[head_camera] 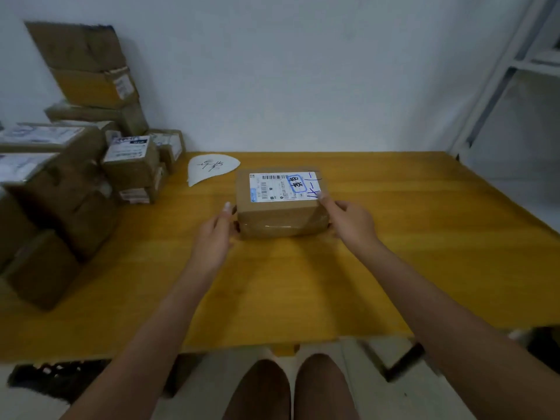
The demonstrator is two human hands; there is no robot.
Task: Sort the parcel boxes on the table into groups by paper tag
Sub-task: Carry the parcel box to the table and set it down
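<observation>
A brown parcel box (280, 218) with a white shipping label and blue handwriting on top sits in the middle of the yellow table (424, 253). My left hand (216, 234) presses against its left side. On the right front corner, my right hand (348, 221) grips the box, fingers touching the label's edge. A white paper tag (210, 168) with dark handwriting lies flat on the table just behind and left of the box.
A pile of several brown parcel boxes (78, 165) fills the table's left side, stacked against the white wall. A white metal shelf frame (515, 71) stands at the right. My knees show below the table's front edge.
</observation>
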